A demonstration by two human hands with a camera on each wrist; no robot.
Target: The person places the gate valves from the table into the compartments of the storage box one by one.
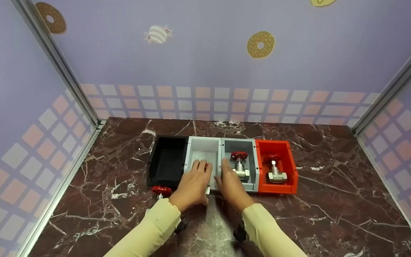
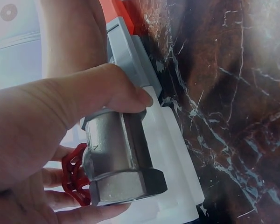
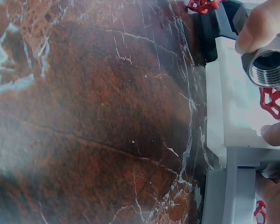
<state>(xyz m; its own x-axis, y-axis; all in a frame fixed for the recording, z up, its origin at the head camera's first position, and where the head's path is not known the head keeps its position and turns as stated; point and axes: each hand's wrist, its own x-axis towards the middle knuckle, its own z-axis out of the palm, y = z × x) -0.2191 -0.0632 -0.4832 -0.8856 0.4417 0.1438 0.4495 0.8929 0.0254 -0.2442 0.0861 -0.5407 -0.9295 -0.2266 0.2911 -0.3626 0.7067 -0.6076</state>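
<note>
Currently my left hand (image 1: pixel 193 182) clamps a red-wheeled silver metal valve (image 2: pixel 115 149), mostly hidden in head view; my right hand (image 1: pixel 233 187) slants over a grey plastic bin (image 1: pixel 250 186), its grip unreadable.

Ahead of me stands a lilac back wall (image 1: pixel 198 67) printed with two brown doughnuts (image 1: pixel 253 45), a striped wrapped candy (image 1: pixel 158 34) between them and a yellow shape (image 1: pixel 321 3) cut off at the top of my view. Low down I see a band of pink and white squares (image 1: pixel 241 94). Grey metal posts (image 1: pixel 57 64) line both corners. Below me spreads a dark red-brown, white-veined marble-look tabletop (image 1: pixel 334 185).
</note>
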